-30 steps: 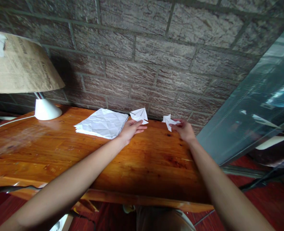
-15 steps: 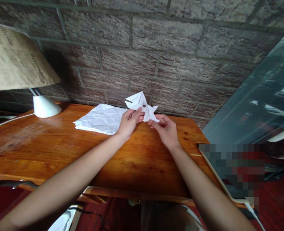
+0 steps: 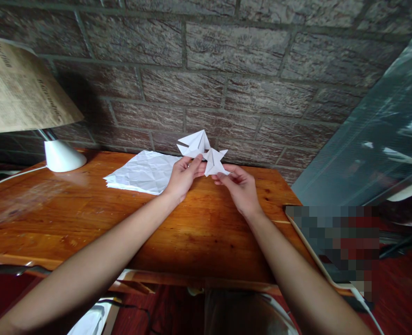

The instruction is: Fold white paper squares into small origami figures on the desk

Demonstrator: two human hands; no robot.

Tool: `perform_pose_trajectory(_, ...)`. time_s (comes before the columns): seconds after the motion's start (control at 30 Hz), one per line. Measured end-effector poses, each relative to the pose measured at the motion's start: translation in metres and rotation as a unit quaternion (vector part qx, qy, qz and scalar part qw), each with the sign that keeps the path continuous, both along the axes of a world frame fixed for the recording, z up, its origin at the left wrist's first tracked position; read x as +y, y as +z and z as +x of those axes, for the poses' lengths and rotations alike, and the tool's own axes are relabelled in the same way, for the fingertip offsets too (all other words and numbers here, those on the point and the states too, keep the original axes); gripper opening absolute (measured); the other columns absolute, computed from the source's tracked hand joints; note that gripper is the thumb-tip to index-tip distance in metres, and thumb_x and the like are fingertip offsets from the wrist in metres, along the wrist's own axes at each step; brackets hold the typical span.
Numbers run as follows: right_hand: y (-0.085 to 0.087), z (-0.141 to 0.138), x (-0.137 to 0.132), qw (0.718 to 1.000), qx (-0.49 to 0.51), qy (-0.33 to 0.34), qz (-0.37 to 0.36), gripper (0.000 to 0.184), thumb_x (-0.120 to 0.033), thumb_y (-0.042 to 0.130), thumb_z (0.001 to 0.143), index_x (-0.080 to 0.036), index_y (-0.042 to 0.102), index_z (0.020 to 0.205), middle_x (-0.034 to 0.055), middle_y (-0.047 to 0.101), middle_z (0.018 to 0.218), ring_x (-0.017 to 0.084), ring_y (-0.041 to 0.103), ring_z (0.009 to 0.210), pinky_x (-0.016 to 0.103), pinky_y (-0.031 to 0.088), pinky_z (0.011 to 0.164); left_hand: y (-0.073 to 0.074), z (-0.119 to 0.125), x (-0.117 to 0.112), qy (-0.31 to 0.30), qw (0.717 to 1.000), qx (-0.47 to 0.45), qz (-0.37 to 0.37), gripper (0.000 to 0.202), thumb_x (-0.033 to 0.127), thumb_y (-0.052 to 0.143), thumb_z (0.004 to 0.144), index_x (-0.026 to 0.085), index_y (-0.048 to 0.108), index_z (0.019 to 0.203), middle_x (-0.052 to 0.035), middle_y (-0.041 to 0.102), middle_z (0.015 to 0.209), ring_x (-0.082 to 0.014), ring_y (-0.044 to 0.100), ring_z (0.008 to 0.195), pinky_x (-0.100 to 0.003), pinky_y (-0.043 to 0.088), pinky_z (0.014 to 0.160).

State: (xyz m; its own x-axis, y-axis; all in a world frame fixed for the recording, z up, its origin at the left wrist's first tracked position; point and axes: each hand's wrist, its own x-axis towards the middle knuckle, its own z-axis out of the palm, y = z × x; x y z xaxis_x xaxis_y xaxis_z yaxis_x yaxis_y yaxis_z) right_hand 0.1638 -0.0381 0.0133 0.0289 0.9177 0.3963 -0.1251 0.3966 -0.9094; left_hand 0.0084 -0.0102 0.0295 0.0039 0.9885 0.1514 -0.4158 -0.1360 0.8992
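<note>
Raised over the back of the wooden table is a white folded-paper figure (image 3: 213, 162) with pointed flaps; a larger winged part stands up at its upper left. My left hand (image 3: 185, 176) pinches it near the middle, thumb on top and fingers behind. The lower right point of the paper is pinched by my right hand (image 3: 239, 186), between thumb and fingers. Whether the figure is one sheet or two joined pieces, I cannot tell. Behind my left hand lies a stack of creased white paper sheets (image 3: 141, 172) on the table.
A lamp with a white base (image 3: 63, 156) and a newspaper-print shade (image 3: 24, 88) stands at the left of the wooden table (image 3: 69, 223). Close behind rises a brick wall (image 3: 192, 83). A flat device with a blurred screen (image 3: 326, 246) and white cable sits at the right edge.
The view has shifted slightly. The folded paper has turned a little in my hands, its upper left flaps now spread more to the left. Both hands keep their pinch on it.
</note>
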Motion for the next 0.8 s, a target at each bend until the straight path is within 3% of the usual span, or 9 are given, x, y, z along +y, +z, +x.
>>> perform_pose_trajectory(0.13,0.000,-0.002,0.001,0.999,0.033,0.003,-0.020,0.035,-0.046,0.083,0.073,-0.024,0.075,0.098,0.0003,0.077,0.082,0.018,0.075,0.080,0.035,0.061,0.080,-0.001,-0.001,0.001,-0.011,1.000,-0.007,-0.011,0.036,0.044,0.084,0.076,0.015,0.063,0.084,-0.0027,0.075,0.074,-0.0127,0.070,0.067,-0.028,0.056,0.077)
perform_pose_trajectory(0.27,0.003,0.005,0.006,0.996,0.068,-0.025,-0.053,0.032,-0.043,0.086,0.068,-0.022,0.075,0.089,0.0006,0.076,0.079,0.015,0.074,0.075,0.026,0.059,0.068,-0.002,-0.002,0.002,-0.034,0.999,-0.009,-0.016,0.035,0.043,0.082,0.078,0.015,0.061,0.081,-0.0059,0.078,0.080,-0.0150,0.073,0.073,-0.029,0.056,0.080)
perform_pose_trajectory(0.37,0.000,0.028,0.019,0.984,0.108,-0.118,-0.078,0.032,-0.037,0.089,0.062,-0.020,0.073,0.085,0.0000,0.074,0.076,0.012,0.070,0.067,0.019,0.053,0.055,-0.002,-0.003,0.002,-0.056,0.998,-0.011,-0.024,0.033,0.041,0.081,0.080,0.016,0.059,0.079,-0.0075,0.078,0.083,-0.0160,0.074,0.077,-0.028,0.055,0.078)
perform_pose_trajectory(0.43,-0.006,0.051,0.031,0.961,0.155,-0.202,-0.109,0.029,-0.031,0.087,0.061,-0.019,0.070,0.081,-0.0022,0.069,0.068,0.009,0.064,0.058,0.016,0.048,0.048,-0.002,-0.004,0.002,-0.077,0.996,-0.009,-0.035,0.032,0.040,0.081,0.080,0.015,0.061,0.080,-0.0072,0.078,0.082,-0.0150,0.074,0.074,-0.027,0.054,0.075)
perform_pose_trajectory(0.53,-0.017,0.085,0.046,0.930,0.149,-0.296,-0.162,0.021,-0.025,0.081,0.066,-0.020,0.062,0.073,-0.0026,0.064,0.062,0.010,0.062,0.056,0.018,0.051,0.047,-0.004,-0.003,0.001,-0.116,0.992,0.001,-0.043,0.033,0.041,0.083,0.077,0.015,0.063,0.080,-0.0054,0.076,0.078,-0.0135,0.071,0.068,-0.027,0.054,0.073)
perform_pose_trajectory(0.7,-0.035,0.111,0.062,0.926,0.121,-0.323,-0.152,0.022,-0.021,0.075,0.069,-0.023,0.053,0.069,-0.0018,0.060,0.060,0.015,0.064,0.057,0.024,0.055,0.048,-0.008,-0.001,-0.002,-0.163,0.986,0.010,-0.032,0.038,0.045,0.087,0.071,0.016,0.063,0.078,-0.0042,0.074,0.074,-0.0136,0.070,0.066,-0.028,0.056,0.072)
perform_pose_trajectory(0.8,-0.041,0.116,0.066,0.938,0.083,-0.318,-0.108,0.024,-0.027,0.076,0.069,-0.025,0.053,0.076,-0.0026,0.058,0.061,0.016,0.064,0.057,0.025,0.052,0.045,-0.008,-0.001,-0.002,-0.165,0.986,0.009,-0.034,0.038,0.046,0.085,0.074,0.016,0.062,0.077,-0.0045,0.074,0.074,-0.0134,0.069,0.065,-0.027,0.056,0.072)
